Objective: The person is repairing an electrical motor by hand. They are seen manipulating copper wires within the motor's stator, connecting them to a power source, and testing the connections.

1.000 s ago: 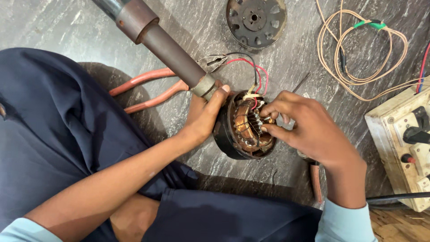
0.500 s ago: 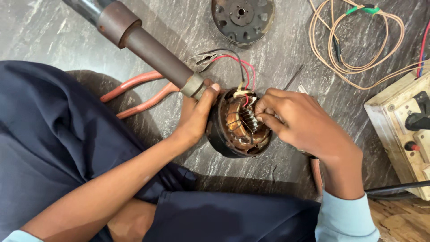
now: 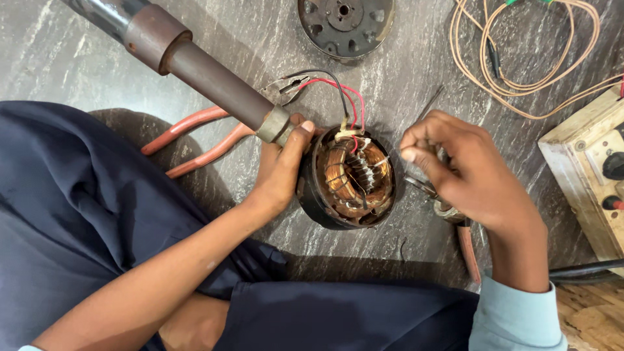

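Observation:
A round fan motor (image 3: 354,179) with copper windings lies on the dark stone floor between my hands. My left hand (image 3: 279,169) grips its left rim, thumb up by the metal collar of a brown pipe (image 3: 195,62). Red and black wires (image 3: 338,88) rise from the motor's top. My right hand (image 3: 468,169) hovers just right of the motor and does not touch it, its fingertips pinched together. A thin dark sliver (image 3: 432,103) pokes out behind the knuckles; whether it is held is unclear.
Orange-handled pliers (image 3: 195,140) lie under the pipe at left. A second tool with a reddish handle (image 3: 468,253) lies beneath my right wrist. A round metal motor cover (image 3: 344,23) sits at the top, coiled tan wire (image 3: 526,58) at top right, a wooden switch box (image 3: 585,162) at right.
My right hand has pulled off the windings and drawn back to the right of the motor. My left hand keeps its hold on the rim.

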